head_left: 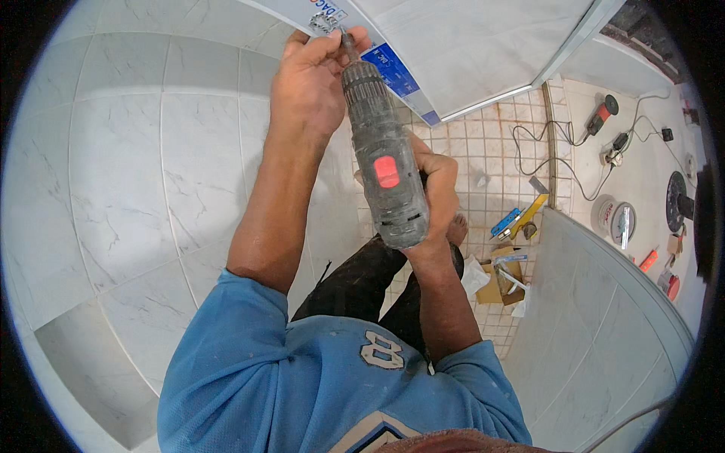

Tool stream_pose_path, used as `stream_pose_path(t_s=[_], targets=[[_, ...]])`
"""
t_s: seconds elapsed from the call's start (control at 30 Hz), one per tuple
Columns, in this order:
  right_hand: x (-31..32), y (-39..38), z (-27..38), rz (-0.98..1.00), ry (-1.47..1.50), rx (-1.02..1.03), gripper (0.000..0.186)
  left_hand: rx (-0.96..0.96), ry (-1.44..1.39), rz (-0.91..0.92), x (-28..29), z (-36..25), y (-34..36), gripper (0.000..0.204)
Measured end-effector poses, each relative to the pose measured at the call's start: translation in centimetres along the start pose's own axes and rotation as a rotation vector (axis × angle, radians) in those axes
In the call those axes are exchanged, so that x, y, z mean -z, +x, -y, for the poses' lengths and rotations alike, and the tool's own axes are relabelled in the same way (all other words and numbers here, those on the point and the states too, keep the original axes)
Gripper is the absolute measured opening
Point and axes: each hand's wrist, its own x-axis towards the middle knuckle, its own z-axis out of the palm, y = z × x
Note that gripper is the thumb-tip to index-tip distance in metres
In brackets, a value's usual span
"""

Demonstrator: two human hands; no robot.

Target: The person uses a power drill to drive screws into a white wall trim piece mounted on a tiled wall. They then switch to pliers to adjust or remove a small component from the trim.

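My right hand (441,189) gripping a drill (381,136), left hand (310,87) curled at its bit (349,47), blue label (393,72), white bucket (603,217), cardboard box (489,292)

Fisheye head view, facing steeply down from head height (straight edges bow); blue shirt (302,385) close at bottom centre, drill (381,132) near at upper centre, tiled floor (483,151) farther, centre right.

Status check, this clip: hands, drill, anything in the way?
Right hand gripping drill. Left hand up at the bit, beside the white panel. Fingers crowd the bit's end; contact there unclear.
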Motion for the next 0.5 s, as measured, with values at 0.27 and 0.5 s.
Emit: stream_pose_path(t_s=[0.27,0.5], targets=[[2.2,1.5,3.4,0.28,-0.276,-0.279,0.057,-0.061,0.009,-0.001,0.0,0.5,0.5,0.03],[2.2,1.2,2.9,0.153,-0.296,-0.054,0.045,-0.044,-0.032,-0.019,-0.3,0.5,0.5,0.026]])
